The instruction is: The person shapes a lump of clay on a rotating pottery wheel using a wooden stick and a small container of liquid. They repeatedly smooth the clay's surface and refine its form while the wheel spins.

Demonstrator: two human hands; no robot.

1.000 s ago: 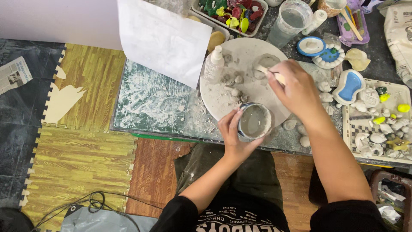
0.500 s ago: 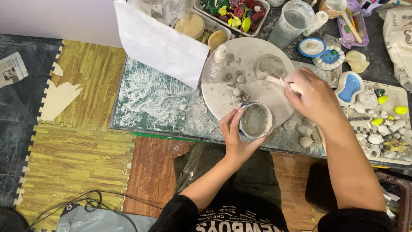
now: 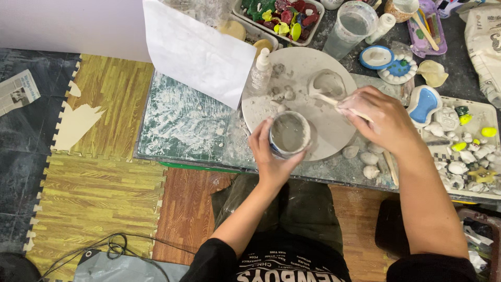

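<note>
Here, item by item, what lies under my hands:

Cup (image 3: 288,133): small, round, full of grey slip, upright at the near edge of the round board (image 3: 334,130). My left hand (image 3: 271,156) wraps it from the near side, fingers curled tight on its wall, thumb on the left of the rim. Mouth open upward.

Stick (image 3: 334,100): pale wood, pinched in my right hand (image 3: 383,121), fingers pressed together over its shaft. Its long axis runs from my knuckles up and to the left, the tip pointing away from me. The tip touches the mould (image 3: 327,83), or sits just inside it; I cannot tell which.

Mould: a small hollow grey form on the far half of the board, beyond the cup and a little to its right.

The relation that counts: the cup lies near and left of the stick's tip, the mould far and right of the cup. My right hand is the nearer to the mould; my left is on the cup alone. Stick tip and cup are apart, with bare board between.

Round about: a squeeze bottle (image 3: 261,73) standing at the board's left edge, small grey lumps (image 3: 284,94) beside it, a sheet of white paper (image 3: 195,49) tilted up at the left, a clear beaker (image 3: 349,28) of cloudy water beyond the board, shell casts (image 3: 368,156) near my right wrist, a tray of casts (image 3: 469,151) further right
</note>
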